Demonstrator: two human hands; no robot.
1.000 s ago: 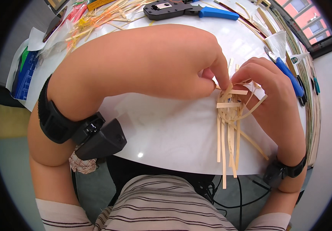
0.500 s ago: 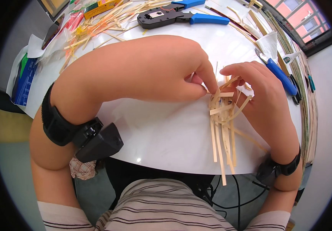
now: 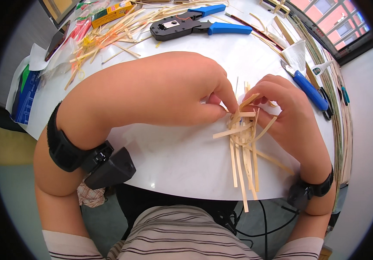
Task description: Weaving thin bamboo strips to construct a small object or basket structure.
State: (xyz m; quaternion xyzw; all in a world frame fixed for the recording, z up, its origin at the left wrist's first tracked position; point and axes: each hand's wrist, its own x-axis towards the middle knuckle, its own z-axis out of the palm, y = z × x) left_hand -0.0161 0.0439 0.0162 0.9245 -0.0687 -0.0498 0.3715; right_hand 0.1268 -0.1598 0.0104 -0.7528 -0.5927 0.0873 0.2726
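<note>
A small weave of pale bamboo strips (image 3: 243, 133) stands over the white table between my hands, with several long strip ends fanning toward me. My left hand (image 3: 212, 93) reaches in from the left, thumb and forefinger pinched on the weave's upper left edge. On the far right side, my right hand (image 3: 279, 97) is closed with bent fingers around a short strip end (image 3: 250, 99) that slants up from the weave. Its thumb lies behind the strips, partly hidden by them. One loose strip (image 3: 227, 132) juts out to the left.
Blue-handled crimping pliers (image 3: 173, 26) lie at the back, beside a heap of loose bamboo strips (image 3: 108, 37) and a yellow box (image 3: 110, 14). At the right are a blue-handled cutting tool (image 3: 310, 89), a small white glue bottle (image 3: 320, 68) and long strips (image 3: 337, 130) along the edge.
My right forefinger has curled down from a raised position onto the slanting strip end. A cross strip now sticks out further left. The whole view has shifted slightly.
</note>
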